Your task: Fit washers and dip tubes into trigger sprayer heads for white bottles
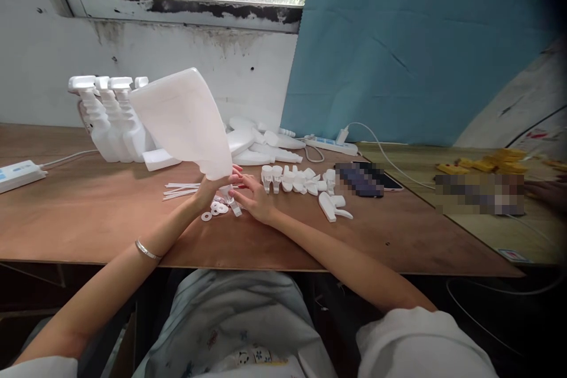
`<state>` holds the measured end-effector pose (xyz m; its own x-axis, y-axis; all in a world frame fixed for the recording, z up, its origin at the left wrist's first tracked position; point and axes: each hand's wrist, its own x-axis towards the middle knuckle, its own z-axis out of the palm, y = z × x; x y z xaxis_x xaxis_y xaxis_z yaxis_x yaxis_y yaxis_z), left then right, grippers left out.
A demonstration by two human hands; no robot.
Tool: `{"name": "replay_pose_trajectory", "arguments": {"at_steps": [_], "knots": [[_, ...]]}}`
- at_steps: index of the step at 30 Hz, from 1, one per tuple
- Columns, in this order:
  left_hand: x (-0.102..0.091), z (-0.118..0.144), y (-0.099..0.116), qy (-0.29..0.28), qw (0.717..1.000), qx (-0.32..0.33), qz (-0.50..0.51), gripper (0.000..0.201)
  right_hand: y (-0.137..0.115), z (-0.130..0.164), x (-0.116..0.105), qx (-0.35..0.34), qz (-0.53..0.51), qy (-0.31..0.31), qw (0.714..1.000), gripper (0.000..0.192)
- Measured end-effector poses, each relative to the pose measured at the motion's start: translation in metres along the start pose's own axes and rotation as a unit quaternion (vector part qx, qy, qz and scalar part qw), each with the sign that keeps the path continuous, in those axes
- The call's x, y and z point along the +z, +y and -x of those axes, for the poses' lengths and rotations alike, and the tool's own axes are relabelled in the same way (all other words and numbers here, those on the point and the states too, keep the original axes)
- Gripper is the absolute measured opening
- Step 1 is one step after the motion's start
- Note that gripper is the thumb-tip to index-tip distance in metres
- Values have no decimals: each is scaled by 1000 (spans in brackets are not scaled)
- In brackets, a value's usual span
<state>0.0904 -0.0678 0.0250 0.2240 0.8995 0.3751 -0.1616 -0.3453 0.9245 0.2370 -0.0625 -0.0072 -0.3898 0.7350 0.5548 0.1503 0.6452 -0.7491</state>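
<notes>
Lap in pale printed fabric sits closest, both forearms reaching out over the wooden table (110,230). Left hand (208,189) is closed round the neck of a white plastic bottle (186,121), held upside down, tilted left, above the table edge. Bottle is translucent white, flat-sided, no cap. Right hand (254,198) rests on the table just beside it, fingers loosely spread, nothing gripped, fingertips near the neck. Small white washers (216,209) lie below. Row of trigger sprayer heads (296,180) to the right; finished spray bottles (110,124) behind.

Bottle (186,121) above table (88,212), washers (215,210) beneath, spray heads (296,179) right, finished bottles (110,124) behind-left.
</notes>
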Motion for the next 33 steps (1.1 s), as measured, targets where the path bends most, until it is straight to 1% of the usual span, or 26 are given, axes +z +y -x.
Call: {"name": "replay_pose_trajectory", "arguments": {"at_steps": [3, 5, 10, 15, 20, 25, 27, 29, 33], "knots": [[1, 0, 1, -17, 1000, -9, 11, 15, 0, 0, 0, -4, 8, -16, 1000, 24], [2, 0, 1, -18, 1000, -18, 19, 17, 1, 0, 1, -3, 10, -31, 999, 23], [5, 0, -6, 13, 997, -46, 52, 22, 3, -1, 0, 22, 0, -54, 998, 21], [5, 0, -12, 24, 994, -57, 85, 25, 1, -2, -1, 54, -32, -49, 997, 20], [1, 1, -13, 18, 997, -51, 59, 23, 2, -3, 0, 74, -87, -60, 992, 28], [2, 2, -14, 25, 998, -42, 30, 19, 3, -4, 3, 87, -138, -70, 984, 43], [3, 3, -14, 17, 998, -47, 25, 20, 2, -4, 4, 97, -150, -77, 981, 42], [4, 4, -14, 9, 998, -56, 27, 21, 0, -3, 5, 112, -155, -81, 978, 36], [6, 4, -14, 11, 996, -73, 42, 22, -4, -3, 5, 145, -169, -92, 970, 33]]}}
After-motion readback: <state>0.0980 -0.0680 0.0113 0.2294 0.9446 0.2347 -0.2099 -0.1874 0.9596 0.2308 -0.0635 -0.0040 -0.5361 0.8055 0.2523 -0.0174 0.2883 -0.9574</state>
